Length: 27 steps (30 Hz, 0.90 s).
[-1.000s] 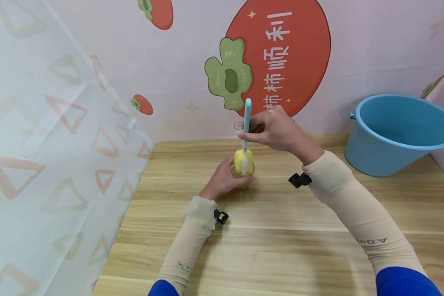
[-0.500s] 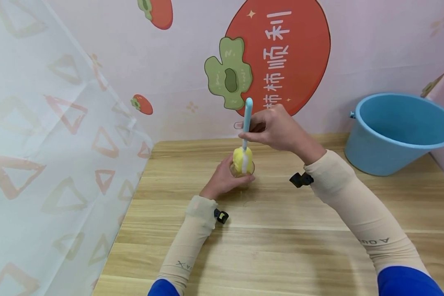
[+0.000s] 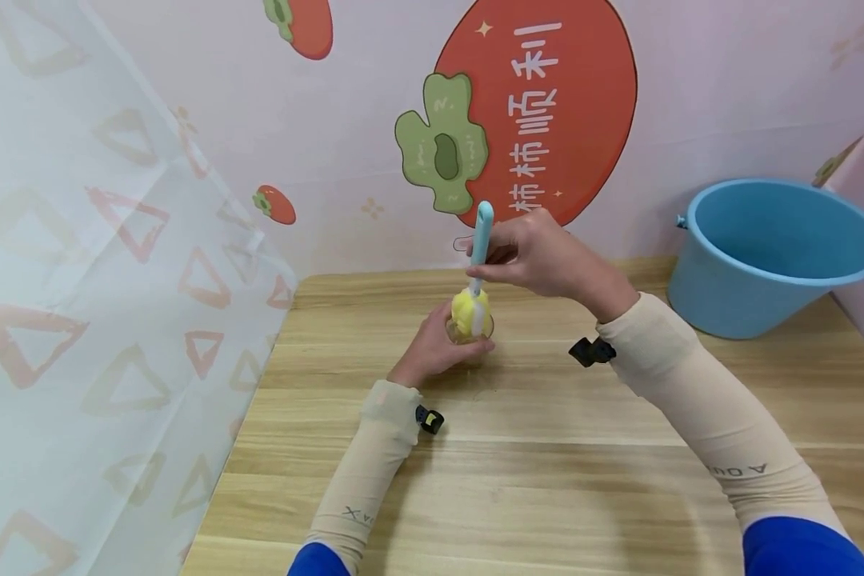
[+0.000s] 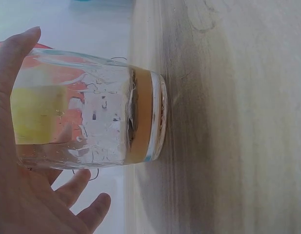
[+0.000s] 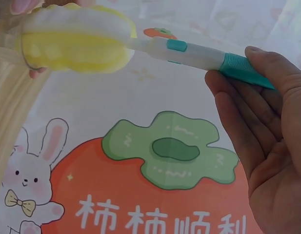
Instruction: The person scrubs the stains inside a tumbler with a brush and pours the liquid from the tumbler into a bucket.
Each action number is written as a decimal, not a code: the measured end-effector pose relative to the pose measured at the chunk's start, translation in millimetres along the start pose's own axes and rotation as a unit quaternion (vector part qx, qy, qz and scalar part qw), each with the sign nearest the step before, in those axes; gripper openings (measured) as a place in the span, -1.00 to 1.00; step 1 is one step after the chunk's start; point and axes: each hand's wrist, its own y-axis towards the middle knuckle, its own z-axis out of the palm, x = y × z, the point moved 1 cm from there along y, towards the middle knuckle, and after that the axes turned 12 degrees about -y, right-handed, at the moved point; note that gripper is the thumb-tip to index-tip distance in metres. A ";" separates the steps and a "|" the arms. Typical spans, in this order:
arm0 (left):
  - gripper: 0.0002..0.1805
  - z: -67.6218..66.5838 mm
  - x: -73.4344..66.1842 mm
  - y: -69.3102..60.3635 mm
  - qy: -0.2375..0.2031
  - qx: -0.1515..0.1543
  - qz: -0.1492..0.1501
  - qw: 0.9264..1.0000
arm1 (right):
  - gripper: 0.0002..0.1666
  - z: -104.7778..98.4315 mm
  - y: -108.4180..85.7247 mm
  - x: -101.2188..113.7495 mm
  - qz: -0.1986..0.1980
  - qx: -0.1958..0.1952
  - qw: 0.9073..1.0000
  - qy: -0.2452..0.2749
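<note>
My left hand (image 3: 435, 344) grips a clear drinking glass (image 4: 99, 114) around its side, thumb nearest me. The glass stands upright on the wooden table, its inner wall wet with drops. A cup brush with a yellow and white sponge head (image 5: 77, 41) has that head partly inside the glass mouth; the yellow shows through the glass in the left wrist view. Above the glass, my right hand (image 3: 540, 252) pinches the teal handle (image 3: 482, 232) of the brush between thumb and fingers. The handle leans slightly right.
A blue bucket (image 3: 742, 304) stands on the right of the wooden table (image 3: 533, 480), near the back. A printed cloth backdrop (image 3: 346, 144) with a large persimmon closes off the rear, and a pale sheet (image 3: 130, 264) hangs along the left side.
The right hand and the brush have dipped slightly, and the handle leans a bit more to the right. The left hand keeps its hold on the glass. The head view has shifted a little.
</note>
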 end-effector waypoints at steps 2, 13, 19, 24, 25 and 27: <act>-0.33 0.3 0.9 -0.4 0.007 -0.003 -0.008 1.000 | -0.76 2.0 -2.4 1.1 -0.001 0.021 1.000 0.000; -0.30 0.6 2.6 1.4 -0.014 0.002 0.007 1.000 | -0.83 -15.1 -5.1 22.0 -0.073 -0.005 0.996 -0.054; -0.24 0.5 3.1 1.4 -0.011 -0.001 0.009 1.000 | -0.75 -40.6 -6.2 36.9 -0.138 -0.042 0.985 -0.095; -0.06 0.0 -0.1 -2.1 0.036 -0.024 -0.044 0.998 | -0.62 -62.6 -15.5 43.3 -0.157 -0.053 0.977 -0.133; -0.02 0.0 -0.9 -2.8 0.041 -0.026 -0.053 0.997 | -0.60 -66.4 -18.2 43.9 -0.154 -0.052 0.977 -0.141; 0.03 0.1 -2.0 -3.6 0.049 -0.028 -0.065 0.996 | -0.53 -73.3 -24.5 44.0 -0.145 -0.048 0.976 -0.153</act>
